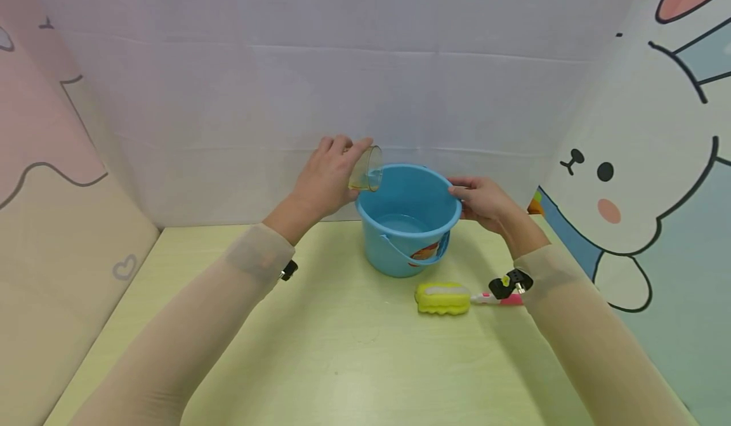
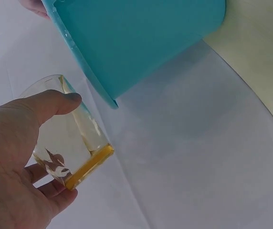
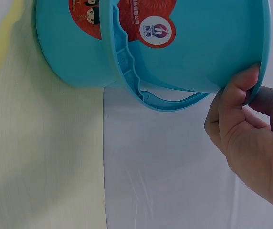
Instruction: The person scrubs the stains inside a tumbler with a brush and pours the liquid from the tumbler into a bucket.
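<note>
A blue plastic bucket (image 1: 394,242) stands on the table, with a little clear liquid at its bottom and its handle hanging down the front. My left hand (image 1: 327,178) grips a clear, amber-tinted glass (image 1: 365,171), tilted with its mouth toward the bucket at the left rim. In the left wrist view, thumb and fingers wrap the glass (image 2: 65,133), whose thick base looks amber. My right hand (image 1: 482,202) pinches the bucket's right rim; in the right wrist view the thumb and fingers lie on both sides of that rim. A red sticker (image 3: 148,21) marks the bucket's outside.
A yellow sponge brush (image 1: 442,299) with a pink and white handle lies in front of the bucket, partly under the right forearm. Behind the pale wooden table (image 1: 354,362) rises a white cloth wall (image 1: 342,83); printed cartoon panels flank both sides.
</note>
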The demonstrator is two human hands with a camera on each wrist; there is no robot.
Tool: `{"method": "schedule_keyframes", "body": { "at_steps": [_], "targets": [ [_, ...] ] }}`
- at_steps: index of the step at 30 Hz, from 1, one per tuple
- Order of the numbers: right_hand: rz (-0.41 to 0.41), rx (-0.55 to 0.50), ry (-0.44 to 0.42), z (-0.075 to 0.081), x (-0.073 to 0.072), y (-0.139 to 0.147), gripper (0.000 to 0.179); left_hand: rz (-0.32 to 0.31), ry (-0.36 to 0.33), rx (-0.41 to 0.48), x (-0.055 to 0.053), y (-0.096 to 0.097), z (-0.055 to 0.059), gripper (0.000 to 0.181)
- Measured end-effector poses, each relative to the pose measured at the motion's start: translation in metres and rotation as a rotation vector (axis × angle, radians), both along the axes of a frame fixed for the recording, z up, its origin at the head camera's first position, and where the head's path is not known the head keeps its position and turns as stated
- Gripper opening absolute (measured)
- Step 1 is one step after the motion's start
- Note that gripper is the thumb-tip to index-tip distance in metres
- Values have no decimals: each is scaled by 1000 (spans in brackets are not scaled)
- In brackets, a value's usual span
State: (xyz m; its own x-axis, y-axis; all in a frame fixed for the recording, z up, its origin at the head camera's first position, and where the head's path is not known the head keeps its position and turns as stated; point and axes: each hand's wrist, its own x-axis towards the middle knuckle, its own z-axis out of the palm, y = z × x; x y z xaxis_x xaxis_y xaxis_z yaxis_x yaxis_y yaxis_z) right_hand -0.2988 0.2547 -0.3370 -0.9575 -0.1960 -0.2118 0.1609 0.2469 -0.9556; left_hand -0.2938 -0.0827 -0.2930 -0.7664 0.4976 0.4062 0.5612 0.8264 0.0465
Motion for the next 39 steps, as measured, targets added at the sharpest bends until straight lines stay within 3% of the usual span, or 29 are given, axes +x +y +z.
{"method": "schedule_keyframes", "body": {
  "at_steps": [39],
  "targets": [
    [-13, 15, 4, -4, -1, 2, 53, -6, 18, -13, 0, 3, 1, 96]
  ]
}}
